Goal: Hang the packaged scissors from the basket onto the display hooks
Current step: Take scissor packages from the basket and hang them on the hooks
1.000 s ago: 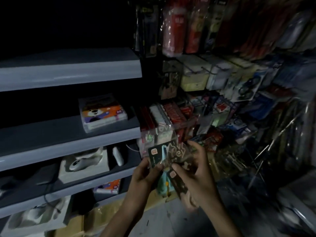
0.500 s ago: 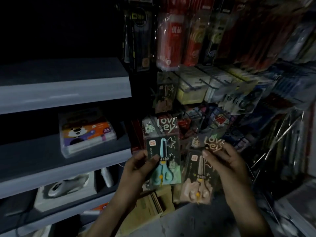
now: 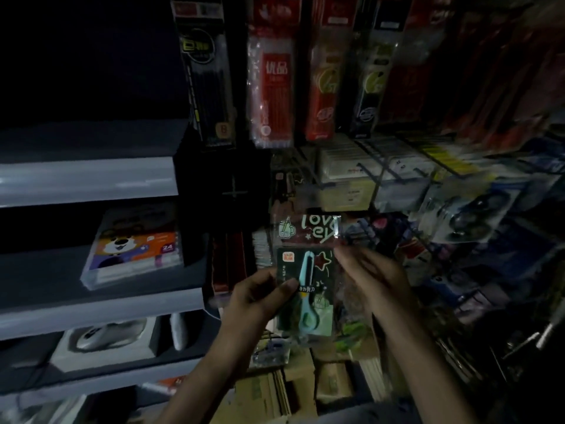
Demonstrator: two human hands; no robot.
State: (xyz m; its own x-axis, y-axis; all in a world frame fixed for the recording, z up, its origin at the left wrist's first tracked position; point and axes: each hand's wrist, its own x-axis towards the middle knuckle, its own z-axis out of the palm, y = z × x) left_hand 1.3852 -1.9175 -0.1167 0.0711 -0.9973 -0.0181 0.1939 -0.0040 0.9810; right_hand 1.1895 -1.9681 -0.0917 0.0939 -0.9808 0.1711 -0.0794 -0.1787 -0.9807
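Observation:
A clear packet of blue scissors [image 3: 305, 270], printed "lovey" at the top, is upright in front of the hanging display. My left hand [image 3: 263, 298] grips its left edge with the thumb across the dark card. My right hand [image 3: 373, 276] is blurred, and its fingertips pinch the packet's upper right edge. Crinkled clear plastic shows under my right hand, but I cannot tell what it is. Display hooks [image 3: 382, 169] loaded with packets stick out above and to the right. No basket is in view.
Grey shelves [image 3: 91, 179] on the left hold a boxed bear-print item [image 3: 134, 243] and a white mouse in a tray [image 3: 107, 335]. Long pen packs [image 3: 272, 71] hang above. Cardboard boxes [image 3: 290, 390] lie on the floor below my hands.
The pink scissors packet my right hand held apart is no longer seen. My right hand has moved left to the blue packet, which sits slightly higher. The view has shifted upward.

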